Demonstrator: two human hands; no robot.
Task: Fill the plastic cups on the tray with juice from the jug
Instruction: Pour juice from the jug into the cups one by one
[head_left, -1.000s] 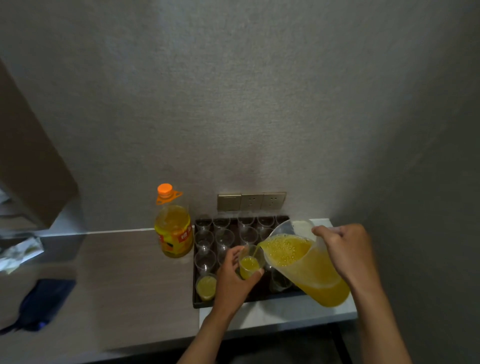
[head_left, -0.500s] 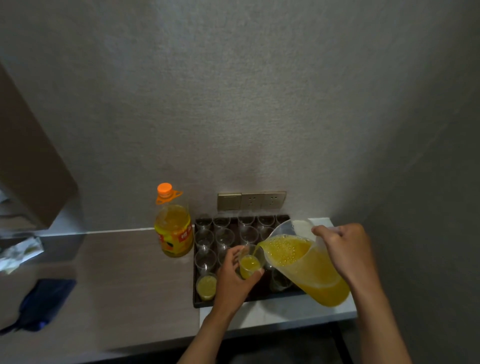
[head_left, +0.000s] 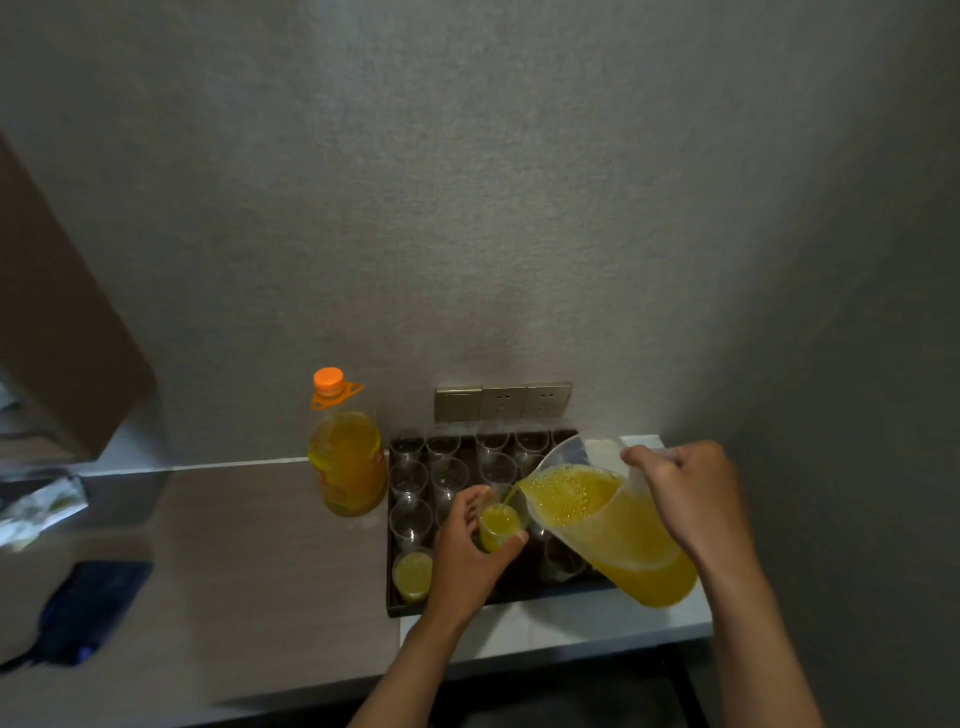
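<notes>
A dark tray (head_left: 394, 607) against the wall holds several clear plastic cups. My left hand (head_left: 467, 556) grips one cup (head_left: 500, 526) lifted above the tray, and it is largely full of orange juice. My right hand (head_left: 685, 499) holds the handle of a clear jug (head_left: 613, 525) tilted left, its spout over that cup, with a thin stream of juice running in. One filled cup (head_left: 413, 574) stands at the tray's front left corner. The other cups, such as one in the left column (head_left: 410, 519), look empty.
A big juice bottle (head_left: 347, 462) with an orange cap stands just left of the tray. Wall sockets (head_left: 503, 401) sit behind the tray. A dark blue object (head_left: 88, 608) and a crumpled wrapper (head_left: 41, 506) lie far left on the counter. The counter edge runs close below the tray.
The juice level in the held cup has risen. The jug stays tilted and both hands have hardly shifted.
</notes>
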